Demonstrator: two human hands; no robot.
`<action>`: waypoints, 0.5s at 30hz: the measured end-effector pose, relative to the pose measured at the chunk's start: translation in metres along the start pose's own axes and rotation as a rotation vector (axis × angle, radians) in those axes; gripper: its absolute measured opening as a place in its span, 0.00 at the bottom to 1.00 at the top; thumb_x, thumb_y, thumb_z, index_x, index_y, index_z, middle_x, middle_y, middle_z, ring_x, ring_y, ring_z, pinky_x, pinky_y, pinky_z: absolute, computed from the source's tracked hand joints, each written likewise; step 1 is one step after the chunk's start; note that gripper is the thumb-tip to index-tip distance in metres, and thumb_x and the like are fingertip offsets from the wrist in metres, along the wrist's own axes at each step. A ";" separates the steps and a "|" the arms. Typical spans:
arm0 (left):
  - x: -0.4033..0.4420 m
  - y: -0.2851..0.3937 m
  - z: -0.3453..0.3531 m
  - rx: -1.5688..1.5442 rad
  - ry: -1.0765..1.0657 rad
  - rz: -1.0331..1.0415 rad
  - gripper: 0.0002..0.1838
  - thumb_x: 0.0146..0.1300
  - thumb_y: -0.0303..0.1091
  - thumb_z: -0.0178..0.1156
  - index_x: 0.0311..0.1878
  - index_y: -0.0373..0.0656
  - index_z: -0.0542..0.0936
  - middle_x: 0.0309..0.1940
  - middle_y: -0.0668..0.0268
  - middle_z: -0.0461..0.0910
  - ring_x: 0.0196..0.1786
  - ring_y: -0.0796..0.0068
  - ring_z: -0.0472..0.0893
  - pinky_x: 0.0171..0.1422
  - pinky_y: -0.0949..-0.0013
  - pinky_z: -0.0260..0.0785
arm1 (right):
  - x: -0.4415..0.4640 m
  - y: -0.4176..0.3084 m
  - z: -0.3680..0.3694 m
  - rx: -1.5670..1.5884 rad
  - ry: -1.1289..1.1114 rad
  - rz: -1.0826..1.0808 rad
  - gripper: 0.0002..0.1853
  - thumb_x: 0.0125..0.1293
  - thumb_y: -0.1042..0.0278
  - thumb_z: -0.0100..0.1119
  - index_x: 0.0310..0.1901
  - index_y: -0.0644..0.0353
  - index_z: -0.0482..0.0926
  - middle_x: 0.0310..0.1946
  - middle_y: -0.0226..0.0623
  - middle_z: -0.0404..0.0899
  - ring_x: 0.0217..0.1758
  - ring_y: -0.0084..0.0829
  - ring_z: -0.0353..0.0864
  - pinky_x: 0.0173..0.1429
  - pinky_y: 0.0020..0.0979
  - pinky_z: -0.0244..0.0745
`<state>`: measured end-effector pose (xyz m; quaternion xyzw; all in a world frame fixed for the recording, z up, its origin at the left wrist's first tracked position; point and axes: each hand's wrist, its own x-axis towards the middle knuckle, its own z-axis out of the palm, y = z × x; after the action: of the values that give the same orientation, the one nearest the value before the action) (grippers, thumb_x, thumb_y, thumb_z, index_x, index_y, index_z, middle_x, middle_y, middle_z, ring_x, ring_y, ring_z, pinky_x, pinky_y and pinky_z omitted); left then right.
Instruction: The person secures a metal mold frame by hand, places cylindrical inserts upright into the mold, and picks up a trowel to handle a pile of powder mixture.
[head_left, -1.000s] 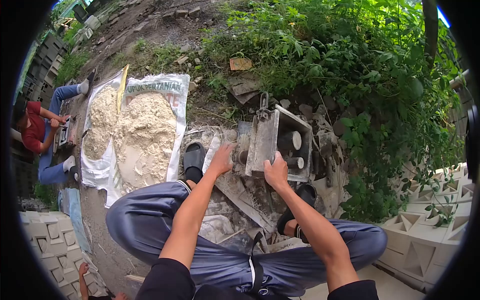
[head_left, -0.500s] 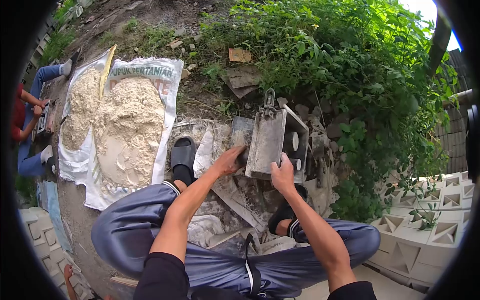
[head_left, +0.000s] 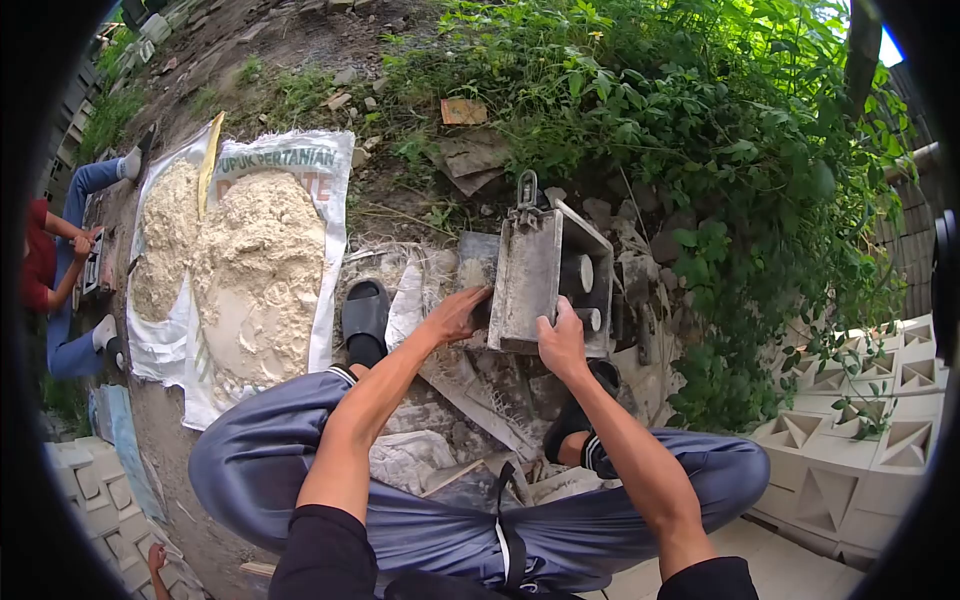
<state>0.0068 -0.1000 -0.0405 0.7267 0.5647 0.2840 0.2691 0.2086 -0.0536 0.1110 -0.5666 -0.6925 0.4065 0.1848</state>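
Observation:
A worn grey metal box mould [head_left: 527, 275] stands tilted between my feet, with a latch [head_left: 527, 192] at its far end. Its right side is open, showing two pale round-ended cylinders [head_left: 587, 318] inside. My right hand [head_left: 563, 338] grips the near edge of the mould's flat panel, thumb on top. At the mould's left side is my left hand [head_left: 458, 315], its fingers curved against a dark part that I cannot make out; the fingertips are partly hidden.
To the left, pale sandy powder [head_left: 262, 265] is heaped on white sacks [head_left: 335, 180]. A co-worker [head_left: 60, 260] in a red top handles a metal object farther left. Patterned pale blocks [head_left: 835, 430] are stacked right; green plants [head_left: 720, 160] grow behind.
The view has shifted slightly. The mould and both hands keep nearly the same places, with the panel turned a little. The co-worker's hands and metal object have moved slightly.

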 end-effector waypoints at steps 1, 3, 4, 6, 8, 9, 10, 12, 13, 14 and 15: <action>-0.003 -0.002 -0.003 -0.037 -0.005 0.015 0.42 0.42 0.26 0.61 0.66 0.36 0.61 0.60 0.48 0.68 0.62 0.48 0.69 0.65 0.60 0.65 | 0.003 -0.001 0.000 -0.041 -0.004 0.032 0.21 0.56 0.67 0.49 0.50 0.69 0.71 0.39 0.61 0.79 0.46 0.58 0.78 0.53 0.47 0.70; -0.013 0.000 -0.002 -0.069 -0.027 0.028 0.42 0.42 0.26 0.60 0.67 0.36 0.61 0.60 0.48 0.68 0.62 0.48 0.69 0.66 0.60 0.65 | 0.004 -0.001 0.000 -0.045 -0.004 0.039 0.22 0.56 0.66 0.50 0.51 0.71 0.70 0.39 0.62 0.79 0.46 0.58 0.78 0.53 0.47 0.70; -0.023 0.004 0.002 -0.044 0.000 0.025 0.40 0.43 0.26 0.60 0.65 0.33 0.63 0.60 0.46 0.68 0.63 0.48 0.69 0.66 0.59 0.64 | 0.003 0.000 0.001 -0.056 -0.009 0.048 0.22 0.57 0.66 0.50 0.51 0.72 0.70 0.38 0.64 0.78 0.46 0.59 0.78 0.53 0.48 0.70; -0.025 0.003 0.008 -0.018 0.015 0.030 0.38 0.43 0.27 0.60 0.63 0.29 0.64 0.60 0.44 0.68 0.63 0.48 0.69 0.67 0.58 0.63 | 0.002 0.001 0.002 -0.060 -0.006 0.065 0.23 0.57 0.66 0.50 0.51 0.73 0.69 0.38 0.65 0.78 0.45 0.60 0.77 0.53 0.48 0.70; -0.015 -0.001 0.017 -0.048 0.014 -0.038 0.38 0.42 0.29 0.61 0.62 0.29 0.66 0.60 0.44 0.69 0.62 0.46 0.69 0.66 0.58 0.64 | 0.002 0.001 0.002 -0.063 -0.030 0.059 0.25 0.57 0.66 0.51 0.54 0.74 0.67 0.37 0.65 0.78 0.44 0.61 0.77 0.52 0.49 0.70; -0.011 0.006 0.013 -0.050 0.000 -0.017 0.38 0.42 0.29 0.61 0.62 0.29 0.66 0.60 0.44 0.69 0.62 0.46 0.69 0.66 0.58 0.64 | 0.000 -0.006 0.000 -0.055 -0.021 0.072 0.25 0.57 0.65 0.51 0.54 0.74 0.68 0.36 0.65 0.78 0.44 0.61 0.78 0.51 0.50 0.70; -0.010 0.016 0.005 -0.096 -0.042 -0.097 0.37 0.43 0.27 0.59 0.62 0.29 0.65 0.60 0.44 0.68 0.62 0.46 0.69 0.66 0.58 0.64 | 0.000 -0.005 0.004 -0.067 0.003 0.075 0.24 0.57 0.65 0.52 0.53 0.74 0.69 0.35 0.65 0.78 0.43 0.61 0.78 0.50 0.51 0.70; -0.007 0.015 0.008 -0.132 -0.040 -0.127 0.36 0.44 0.26 0.58 0.62 0.29 0.65 0.60 0.44 0.68 0.61 0.45 0.70 0.66 0.58 0.64 | -0.003 -0.002 0.009 -0.082 0.071 0.082 0.22 0.57 0.67 0.52 0.51 0.72 0.70 0.33 0.63 0.78 0.41 0.60 0.78 0.48 0.50 0.71; -0.011 0.004 0.018 -0.128 0.006 -0.086 0.36 0.44 0.26 0.59 0.62 0.29 0.65 0.59 0.44 0.69 0.61 0.44 0.70 0.65 0.57 0.65 | -0.005 -0.001 0.012 -0.086 0.105 0.087 0.21 0.57 0.68 0.51 0.50 0.71 0.71 0.32 0.62 0.78 0.39 0.59 0.78 0.46 0.49 0.71; -0.010 0.010 0.016 -0.101 0.024 -0.081 0.37 0.43 0.28 0.62 0.61 0.31 0.67 0.58 0.44 0.70 0.60 0.44 0.71 0.64 0.57 0.66 | -0.008 -0.006 0.011 -0.059 0.134 0.103 0.21 0.57 0.68 0.53 0.51 0.72 0.71 0.31 0.62 0.78 0.38 0.59 0.78 0.46 0.49 0.71; -0.003 0.031 0.005 -0.161 0.044 -0.059 0.36 0.44 0.31 0.65 0.60 0.31 0.68 0.57 0.46 0.72 0.59 0.44 0.71 0.63 0.57 0.66 | -0.013 -0.013 0.010 -0.029 0.157 0.121 0.22 0.57 0.68 0.55 0.51 0.72 0.71 0.30 0.62 0.78 0.38 0.60 0.78 0.46 0.50 0.71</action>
<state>0.0304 -0.1103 -0.0224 0.6795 0.5669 0.3361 0.3224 0.1970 -0.0698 0.1173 -0.6400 -0.6463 0.3614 0.2052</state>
